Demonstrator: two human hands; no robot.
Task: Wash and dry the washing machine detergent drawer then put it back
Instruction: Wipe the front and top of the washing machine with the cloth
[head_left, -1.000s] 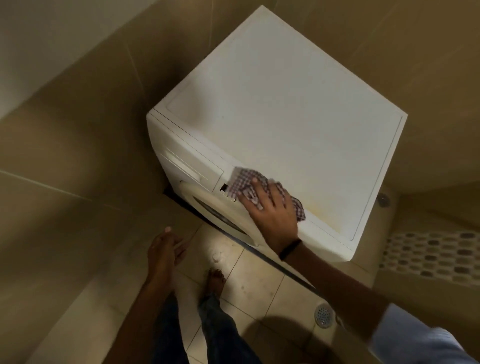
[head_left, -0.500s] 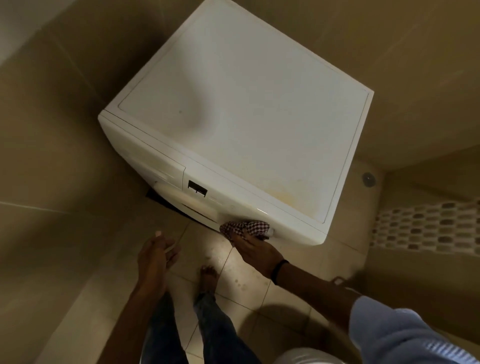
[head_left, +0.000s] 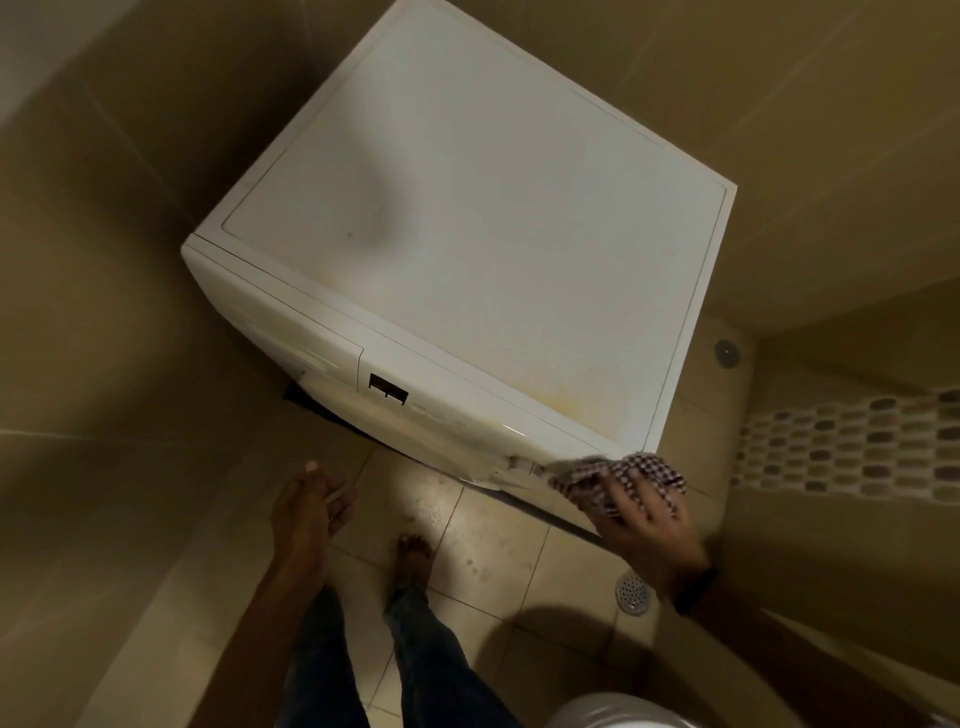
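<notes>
Cloth (head_left: 621, 478) shifted rightward, at washing machine (head_left: 467, 234) corner

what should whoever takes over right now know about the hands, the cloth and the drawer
Left hand: hangs idle, fingers loosely curled, holding nothing.
Right hand: spread fingers press the checked cloth against the front right corner of the washing machine.
Detergent drawer: sits flush in the front panel, left of the display.
Done, by the look of it: the drawer is back in its slot. Whether it is clean or dry cannot be seen.
Left: probably only to finish wiping the front and put the cloth away.
</notes>
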